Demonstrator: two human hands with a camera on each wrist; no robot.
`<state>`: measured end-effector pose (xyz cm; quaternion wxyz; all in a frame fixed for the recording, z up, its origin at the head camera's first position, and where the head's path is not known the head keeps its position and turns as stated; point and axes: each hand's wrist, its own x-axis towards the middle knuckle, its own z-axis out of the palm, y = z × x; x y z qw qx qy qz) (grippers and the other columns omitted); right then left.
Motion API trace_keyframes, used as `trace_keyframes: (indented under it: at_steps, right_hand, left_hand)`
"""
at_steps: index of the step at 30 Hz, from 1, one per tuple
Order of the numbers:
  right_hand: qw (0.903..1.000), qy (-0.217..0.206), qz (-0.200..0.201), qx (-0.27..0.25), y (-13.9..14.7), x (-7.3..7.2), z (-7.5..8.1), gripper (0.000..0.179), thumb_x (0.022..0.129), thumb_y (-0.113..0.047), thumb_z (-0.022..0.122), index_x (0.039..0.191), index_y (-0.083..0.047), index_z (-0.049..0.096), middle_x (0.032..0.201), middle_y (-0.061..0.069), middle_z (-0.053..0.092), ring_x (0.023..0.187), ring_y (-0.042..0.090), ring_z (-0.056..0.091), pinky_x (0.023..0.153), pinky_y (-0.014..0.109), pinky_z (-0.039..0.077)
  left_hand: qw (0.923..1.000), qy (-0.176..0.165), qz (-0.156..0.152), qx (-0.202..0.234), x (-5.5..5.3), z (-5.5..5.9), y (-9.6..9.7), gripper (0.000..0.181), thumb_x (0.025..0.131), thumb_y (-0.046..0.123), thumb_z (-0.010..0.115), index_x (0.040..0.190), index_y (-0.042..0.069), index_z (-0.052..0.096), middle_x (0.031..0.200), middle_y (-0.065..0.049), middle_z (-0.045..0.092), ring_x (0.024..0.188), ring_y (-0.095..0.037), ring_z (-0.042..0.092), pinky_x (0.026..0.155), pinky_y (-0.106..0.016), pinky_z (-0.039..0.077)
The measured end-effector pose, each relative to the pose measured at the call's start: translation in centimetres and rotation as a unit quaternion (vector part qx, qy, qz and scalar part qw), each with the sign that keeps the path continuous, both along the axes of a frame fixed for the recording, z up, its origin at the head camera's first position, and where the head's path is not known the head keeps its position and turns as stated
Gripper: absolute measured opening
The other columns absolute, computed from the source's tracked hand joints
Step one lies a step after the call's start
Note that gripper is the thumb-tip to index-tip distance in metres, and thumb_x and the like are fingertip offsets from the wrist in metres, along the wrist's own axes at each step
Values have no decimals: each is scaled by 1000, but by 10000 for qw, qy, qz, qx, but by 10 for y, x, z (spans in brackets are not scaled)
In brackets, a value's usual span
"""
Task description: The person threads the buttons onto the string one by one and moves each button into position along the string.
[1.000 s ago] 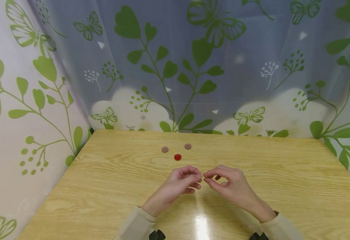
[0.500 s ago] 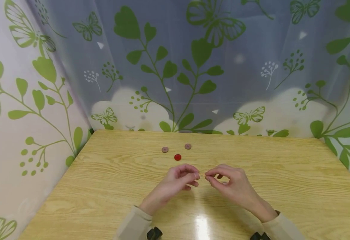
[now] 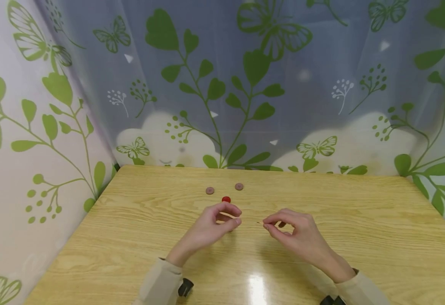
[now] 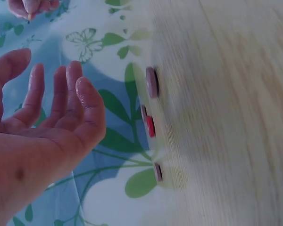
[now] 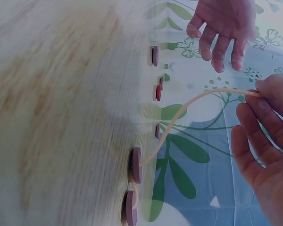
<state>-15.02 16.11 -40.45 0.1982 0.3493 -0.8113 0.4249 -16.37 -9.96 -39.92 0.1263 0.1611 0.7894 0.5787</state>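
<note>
My right hand (image 3: 296,231) pinches a thin tan cord (image 5: 193,100) between thumb and forefinger, close to its end. A short dark tip pokes out past the fingertips toward the left. In the right wrist view the cord sags down to a brown button (image 5: 137,165) and on to a second brown button (image 5: 130,208) near the tabletop; the right hand hides both in the head view. My left hand (image 3: 207,226) holds nothing, its fingers loosely bent, just in front of a red button (image 3: 226,199). Another brown button (image 4: 152,82) stands out in the left wrist view, hidden by that hand from above.
Farther back on the wooden table (image 3: 150,237) lie two loose brown buttons, a left one (image 3: 209,190) and a right one (image 3: 239,186). A patterned curtain (image 3: 215,84) with leaves and butterflies hangs along the table's back edge and sides.
My left hand has drawn away to the left from the cord's end, its thumb and fingers spreading apart. The right hand has barely shifted to the right, still pinching the cord.
</note>
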Motion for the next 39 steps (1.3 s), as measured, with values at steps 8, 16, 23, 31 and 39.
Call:
trace_keyframes:
  at_steps: [8,16,23,31,39]
  right_hand:
    - [10000,-16,-20,-12,1,0,0,27,83,1,81,95,-22,77,89,-9,77,80,-1,68,67,17,55]
    - [10000,-34,27,-16,2,0,0,25,85,0,80,96,-22,77,88,-4,77,79,-1,68,65,17,55]
    - [10000,-55,18,-1,4,0,0,21,88,-4,79,97,-23,77,88,-1,78,80,0,69,65,17,55]
    - [9999,105,5,17,5,-2,-4,29,83,4,80,96,-22,77,88,-7,77,77,0,68,63,18,54]
    - [9999,102,89,-2,5,-2,-4,31,82,4,80,97,-22,77,89,-8,77,78,0,69,65,17,55]
  left_hand:
    - [9961,563,-12,-679,-5,-3,-10,27,96,23,71,121,13,66,130,-7,66,117,-30,63,92,-40,58]
    - [9870,796,-213,-1382,-16,-8,-22,37,93,25,75,125,11,64,137,-7,60,127,-37,57,101,-55,51]
    - [9785,685,-475,-1887,-29,-14,-32,45,91,35,78,128,13,63,136,-8,61,124,-34,60,107,-52,48]
    - [9656,660,-962,-2324,-43,-17,-35,47,91,35,78,130,15,62,131,-12,63,118,-30,61,107,-50,48]
    - [9446,938,-1282,-2873,-47,-18,-31,42,83,23,82,121,15,68,119,-9,56,102,-22,48,92,-41,43]
